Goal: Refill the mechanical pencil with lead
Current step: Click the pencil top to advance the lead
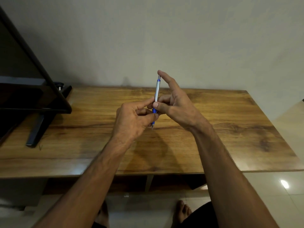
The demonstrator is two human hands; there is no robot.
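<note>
Head view. You hold one mechanical pencil [157,89] in the air above the wooden table [230,129], near upright, with its metal tip pointing down at the tabletop and not touching it.

Your left hand [131,122] pinches the blue grip section near the tip between thumb and forefinger, the other fingers curled in behind. Your right hand [177,106] grips the silver barrel just above the blue section, thumb in front and curled fingers behind. Its index finger [166,78] is stretched straight up, its tip resting at the pencil's top end.

Containers: below the tabletop there are two open compartments [128,183], split by one upright divider [148,182]. Their insides are too dark to tell what they hold.

Count:
- One pencil and two hands, both on it.
- One table.
- One dark screen [24,79] at the table's left end, standing on a black leg [37,130] that rests on the tabletop.
- Two bare feet [182,211] on the tiled floor at the bottom edge.
</note>
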